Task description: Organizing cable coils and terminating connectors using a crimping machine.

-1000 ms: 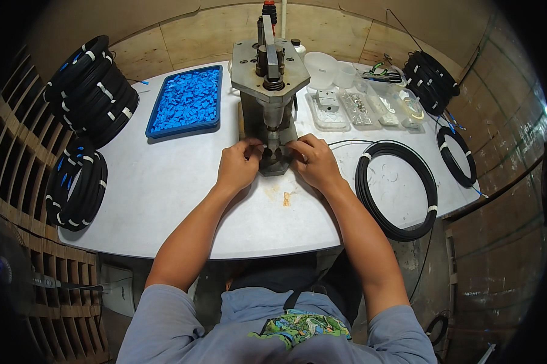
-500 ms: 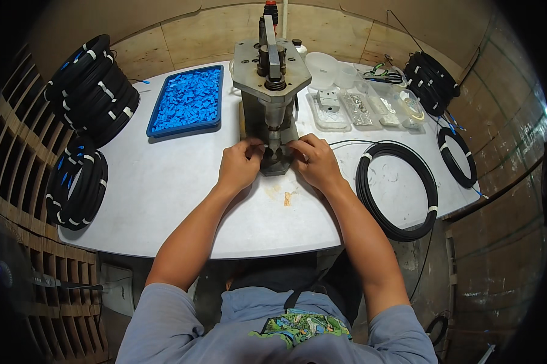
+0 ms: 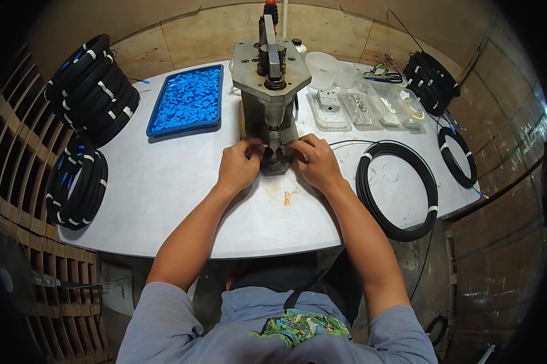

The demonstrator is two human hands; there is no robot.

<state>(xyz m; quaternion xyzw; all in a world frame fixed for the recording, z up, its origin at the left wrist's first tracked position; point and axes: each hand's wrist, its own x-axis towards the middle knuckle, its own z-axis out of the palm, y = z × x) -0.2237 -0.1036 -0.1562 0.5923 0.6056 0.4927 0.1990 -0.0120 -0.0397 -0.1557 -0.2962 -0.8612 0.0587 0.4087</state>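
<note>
A metal bench press (image 3: pixel 273 91) stands upright on the white table (image 3: pixel 152 200), with its die area low at the front. Pressed close to the left side of the die is my left hand (image 3: pixel 241 162), its fingers pinched together; what is between them is too small to make out. On the opposite side, my right hand (image 3: pixel 316 159) is closed in a pinch at the die. A thin black cable leads from a large black cable coil (image 3: pixel 396 224) into that hand. The fingertips and the die partly hide the cable's end.
A blue tray (image 3: pixel 220 124) of small blue connector pieces sits at the left, beside stacked cable coils (image 3: pixel 97 97). Behind the large coil are clear plastic containers (image 3: pixel 331 124) with small parts. More coils (image 3: pixel 431 82) stand at the far right. A fan (image 3: pixel 9 276) is at lower left.
</note>
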